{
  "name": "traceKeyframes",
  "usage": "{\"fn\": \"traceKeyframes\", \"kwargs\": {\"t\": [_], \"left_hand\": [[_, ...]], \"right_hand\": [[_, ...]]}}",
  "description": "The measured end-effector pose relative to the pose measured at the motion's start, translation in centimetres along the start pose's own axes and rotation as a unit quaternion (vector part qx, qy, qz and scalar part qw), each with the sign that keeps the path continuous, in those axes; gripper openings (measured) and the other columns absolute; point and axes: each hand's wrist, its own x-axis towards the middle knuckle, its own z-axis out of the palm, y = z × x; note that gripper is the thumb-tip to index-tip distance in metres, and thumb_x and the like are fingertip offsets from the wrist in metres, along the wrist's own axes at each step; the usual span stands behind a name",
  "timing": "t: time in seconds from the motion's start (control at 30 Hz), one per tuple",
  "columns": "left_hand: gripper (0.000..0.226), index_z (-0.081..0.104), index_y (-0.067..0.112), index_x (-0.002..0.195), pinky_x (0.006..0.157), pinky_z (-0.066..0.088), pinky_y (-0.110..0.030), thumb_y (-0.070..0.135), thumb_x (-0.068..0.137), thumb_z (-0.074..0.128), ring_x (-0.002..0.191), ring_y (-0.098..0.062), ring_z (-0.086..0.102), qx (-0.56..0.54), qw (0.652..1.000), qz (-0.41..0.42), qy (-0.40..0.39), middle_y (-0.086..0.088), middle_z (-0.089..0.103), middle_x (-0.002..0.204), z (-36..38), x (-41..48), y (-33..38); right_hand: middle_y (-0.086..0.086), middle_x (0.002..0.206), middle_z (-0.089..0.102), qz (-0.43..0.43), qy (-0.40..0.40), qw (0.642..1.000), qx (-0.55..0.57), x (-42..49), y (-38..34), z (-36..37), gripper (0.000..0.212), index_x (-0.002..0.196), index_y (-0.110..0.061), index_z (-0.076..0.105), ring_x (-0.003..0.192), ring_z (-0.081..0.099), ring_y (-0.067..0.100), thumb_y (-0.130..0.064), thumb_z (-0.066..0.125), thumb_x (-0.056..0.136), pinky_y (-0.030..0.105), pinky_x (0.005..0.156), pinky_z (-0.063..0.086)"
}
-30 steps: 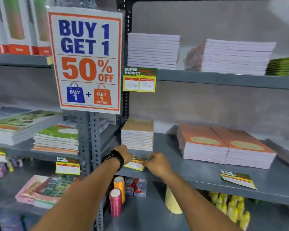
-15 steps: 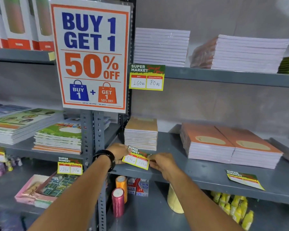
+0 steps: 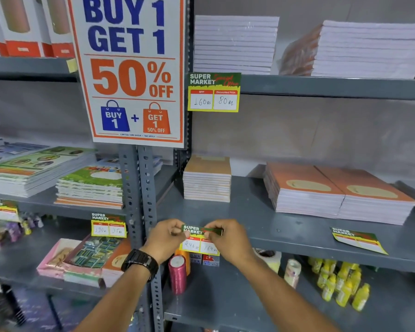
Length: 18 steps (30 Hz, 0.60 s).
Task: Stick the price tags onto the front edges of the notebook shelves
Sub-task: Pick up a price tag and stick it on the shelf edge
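Note:
A green and yellow price tag [image 3: 198,245] hangs upright against the front edge of the middle grey shelf [image 3: 297,245], below a small stack of brown notebooks [image 3: 207,180]. My left hand [image 3: 164,238] pinches its top left corner. My right hand [image 3: 228,238] presses its top right corner. Another tag [image 3: 358,239] lies flat and tilted on the same shelf at the right, in front of orange notebooks [image 3: 340,195]. One tag [image 3: 213,92] is stuck on the upper shelf edge, another tag [image 3: 108,225] on the left shelf edge.
A large "BUY 1 GET 1 50% OFF" sign [image 3: 130,68] covers the grey upright post [image 3: 139,188]. White notebook stacks [image 3: 235,44] fill the top shelf. Thread spools [image 3: 177,271], tape rolls and yellow bottles [image 3: 340,283] stand on the lower shelf.
The tag went from lying flat on the shelf to upright against the front edge, and both hands moved down to its top corners. The view has come closer.

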Motion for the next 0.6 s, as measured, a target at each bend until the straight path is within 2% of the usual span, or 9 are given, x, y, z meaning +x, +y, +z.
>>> {"fn": "traceKeyframes", "kwargs": {"t": [0.1,0.17,0.37,0.6], "left_hand": [[0.013,0.067,0.016,0.073,0.058,0.045,-0.029,0.023,0.080,0.075,0.048,-0.004,0.054,0.019,1.000,0.014,0.010,0.004,0.066,0.057,0.2,-0.1,-0.1],[0.012,0.068,0.018,0.071,0.056,0.046,-0.027,0.023,0.081,0.075,0.047,0.002,0.054,0.039,0.999,0.021,0.026,0.006,0.067,0.055,0.5,-0.1,0.0],[0.010,0.071,0.027,0.073,0.064,0.053,-0.028,0.035,0.079,0.074,0.064,-0.003,0.066,0.125,0.991,0.025,0.049,0.008,0.073,0.065,0.5,-0.1,-0.1],[0.011,0.069,0.028,0.078,0.063,0.048,-0.027,0.038,0.080,0.071,0.070,-0.009,0.064,0.204,0.975,0.032,0.087,0.011,0.068,0.068,1.0,-0.4,0.4]], "right_hand": [[-0.003,0.093,0.067,-0.028,0.034,0.997,-0.058,0.0,0.0,0.6,0.015,0.097,-0.023,0.075,0.084,0.063,0.011,-0.018,0.070,0.084,0.024,0.079,0.051],[-0.001,0.094,0.066,-0.033,0.037,0.995,-0.086,0.2,0.1,0.9,0.015,0.099,-0.023,0.074,0.085,0.063,0.014,-0.019,0.069,0.085,0.029,0.081,0.053],[-0.004,0.095,0.072,-0.041,0.038,0.989,-0.138,0.2,0.3,1.4,0.012,0.096,-0.022,0.073,0.083,0.064,0.012,-0.022,0.067,0.086,0.030,0.078,0.055],[-0.004,0.095,0.070,-0.057,0.059,0.980,-0.179,0.0,0.5,2.0,0.009,0.095,-0.024,0.068,0.082,0.064,0.012,-0.028,0.064,0.088,0.029,0.073,0.056]]}}
